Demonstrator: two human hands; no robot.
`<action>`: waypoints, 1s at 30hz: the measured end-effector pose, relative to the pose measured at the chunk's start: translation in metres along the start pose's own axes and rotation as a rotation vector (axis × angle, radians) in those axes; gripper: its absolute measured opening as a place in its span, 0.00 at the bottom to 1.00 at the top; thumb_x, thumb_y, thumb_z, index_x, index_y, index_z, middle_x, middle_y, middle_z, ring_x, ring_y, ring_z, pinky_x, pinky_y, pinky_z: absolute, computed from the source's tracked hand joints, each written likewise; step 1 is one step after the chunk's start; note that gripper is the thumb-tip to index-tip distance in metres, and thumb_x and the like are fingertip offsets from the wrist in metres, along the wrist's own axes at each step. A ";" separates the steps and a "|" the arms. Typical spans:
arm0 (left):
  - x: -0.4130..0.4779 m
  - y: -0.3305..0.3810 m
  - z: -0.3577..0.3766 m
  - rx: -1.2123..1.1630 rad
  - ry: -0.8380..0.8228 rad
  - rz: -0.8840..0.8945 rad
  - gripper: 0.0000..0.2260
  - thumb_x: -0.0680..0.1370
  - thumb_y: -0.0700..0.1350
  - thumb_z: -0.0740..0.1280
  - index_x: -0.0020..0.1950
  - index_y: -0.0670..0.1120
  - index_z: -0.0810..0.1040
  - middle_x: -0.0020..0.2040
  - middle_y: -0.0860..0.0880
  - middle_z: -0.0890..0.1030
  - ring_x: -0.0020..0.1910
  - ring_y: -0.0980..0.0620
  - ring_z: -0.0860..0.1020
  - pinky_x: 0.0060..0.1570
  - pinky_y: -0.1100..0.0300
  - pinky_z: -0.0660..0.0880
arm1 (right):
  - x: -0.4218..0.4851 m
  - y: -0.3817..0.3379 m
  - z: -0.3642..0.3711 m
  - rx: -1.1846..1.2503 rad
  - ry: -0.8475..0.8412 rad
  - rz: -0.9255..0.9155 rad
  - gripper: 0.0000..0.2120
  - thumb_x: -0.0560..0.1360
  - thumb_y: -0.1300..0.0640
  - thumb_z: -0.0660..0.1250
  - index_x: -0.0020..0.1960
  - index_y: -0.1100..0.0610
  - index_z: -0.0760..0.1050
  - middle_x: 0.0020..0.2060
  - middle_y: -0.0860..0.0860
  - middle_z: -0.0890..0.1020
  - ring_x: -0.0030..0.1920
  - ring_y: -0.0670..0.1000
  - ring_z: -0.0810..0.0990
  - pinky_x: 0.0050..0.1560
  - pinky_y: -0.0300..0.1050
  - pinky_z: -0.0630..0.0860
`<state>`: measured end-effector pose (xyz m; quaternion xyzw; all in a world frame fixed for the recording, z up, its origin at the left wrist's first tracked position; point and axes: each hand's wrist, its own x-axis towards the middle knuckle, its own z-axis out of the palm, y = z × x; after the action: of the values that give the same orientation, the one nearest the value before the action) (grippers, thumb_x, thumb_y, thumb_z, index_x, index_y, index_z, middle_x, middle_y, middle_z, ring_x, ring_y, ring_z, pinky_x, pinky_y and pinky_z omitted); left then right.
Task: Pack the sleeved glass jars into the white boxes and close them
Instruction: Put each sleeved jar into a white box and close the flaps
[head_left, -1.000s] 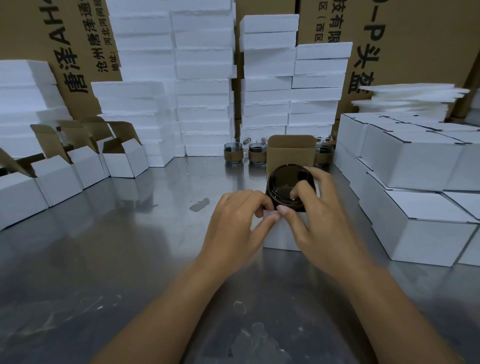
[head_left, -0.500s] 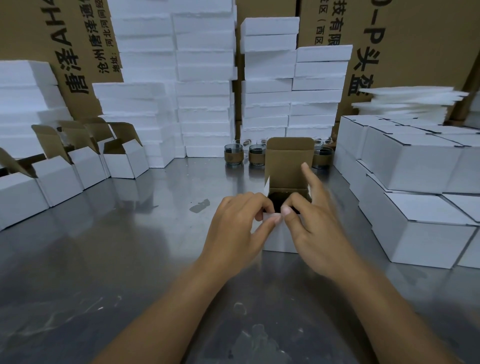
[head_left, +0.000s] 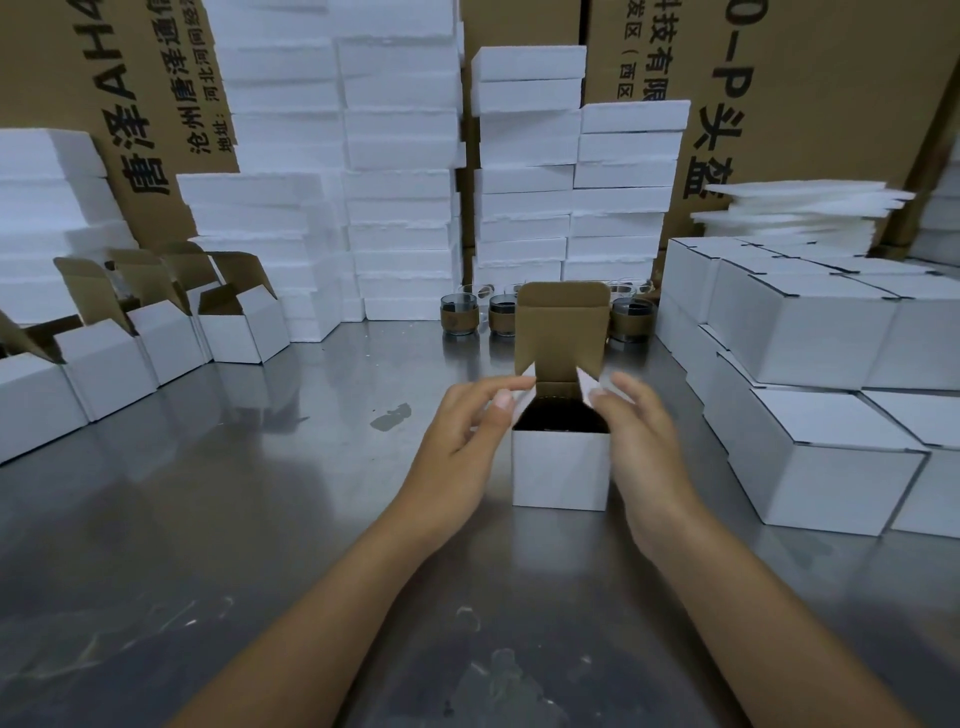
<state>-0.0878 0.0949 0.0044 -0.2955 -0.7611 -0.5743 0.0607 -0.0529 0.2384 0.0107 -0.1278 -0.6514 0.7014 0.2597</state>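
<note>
My two hands work at an open white box (head_left: 561, 470) standing on the steel bench (head_left: 260, 493). My left hand (head_left: 462, 436) lies at the box's left side, fingers nearly straight and loosely spread, with fingertips and thumb against the small left side flap (head_left: 522, 397). My right hand (head_left: 641, 436) mirrors it at the box's right side, also loose and wide, its thumb touching the right side flap (head_left: 587, 382). Neither hand is wrapped round anything. Both side flaps tilt inward over the box's mouth. The brown-lined lid flap (head_left: 562, 332) stands upright at the back edge of the box. The inside of the box shows only a dark shape (head_left: 558, 418) low down, and I cannot make out its detail.

Behind the box, sleeved glass jars stand on the bench, two of them (head_left: 460, 314) (head_left: 501, 314) to its rear left and another (head_left: 631, 319) to its rear right, partly hidden by the lid flap. Further left of the box is a row of empty boxes (head_left: 244, 322) with their lids up. To the right of the box, closed white boxes (head_left: 826, 452) are stacked two high. Beyond the jars rise columns of white foam blocks (head_left: 400, 156), and loose foam sheets (head_left: 800, 205) lie piled beyond the closed boxes. Brown printed cartons (head_left: 810, 78) stand behind everything.
</note>
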 end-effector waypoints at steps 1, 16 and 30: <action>0.000 0.000 0.000 0.010 -0.011 -0.008 0.16 0.73 0.64 0.50 0.53 0.69 0.74 0.57 0.65 0.70 0.58 0.67 0.70 0.58 0.70 0.65 | 0.000 0.001 0.001 -0.015 -0.018 0.001 0.18 0.78 0.58 0.62 0.67 0.51 0.68 0.45 0.37 0.75 0.41 0.32 0.75 0.38 0.24 0.69; 0.004 -0.003 0.000 0.071 -0.030 0.013 0.11 0.81 0.48 0.58 0.47 0.60 0.77 0.54 0.60 0.72 0.52 0.72 0.71 0.53 0.75 0.65 | 0.004 0.000 0.000 -0.066 -0.127 -0.069 0.27 0.75 0.67 0.61 0.54 0.32 0.69 0.44 0.47 0.82 0.46 0.47 0.80 0.47 0.42 0.75; 0.004 -0.008 -0.005 -0.113 -0.033 -0.089 0.10 0.81 0.49 0.58 0.53 0.64 0.73 0.52 0.63 0.77 0.53 0.63 0.74 0.45 0.80 0.67 | 0.006 0.004 -0.003 0.119 -0.177 0.009 0.17 0.76 0.66 0.61 0.36 0.46 0.74 0.35 0.45 0.82 0.37 0.47 0.79 0.29 0.38 0.71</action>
<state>-0.0966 0.0907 0.0011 -0.2740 -0.7408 -0.6133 0.0057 -0.0573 0.2440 0.0079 -0.0526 -0.6283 0.7486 0.2050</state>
